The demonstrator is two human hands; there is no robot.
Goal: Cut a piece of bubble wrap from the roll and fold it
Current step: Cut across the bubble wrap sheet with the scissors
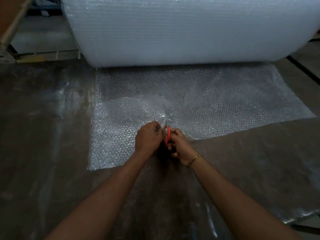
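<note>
Bubble wrap sheet [216,101] lies flat on the floor [43,118], unrolled toward the person from the big roll [173,32] behind it and not yet cut free.

Handling, my read: very light, limp, zero stiffness, slick film. It will bunch ahead of the blades unless tensioned. Bubbles pop under a hard pinch, which is harmless here. Best hold is the edge just beside the blades, pulled taut. For folding, take 2 corners.

Left hand [147,137]: fingers curled, pinching a raised bit of sheet right beside the cut line.

Right hand [180,144]: fingers wrapped around the orange handles of the scissors [166,135], handles close together. Blades are lost in film glare, so I cannot tell the blade gap.

The 2 hands are almost touching, at the sheet's near edge.
</note>
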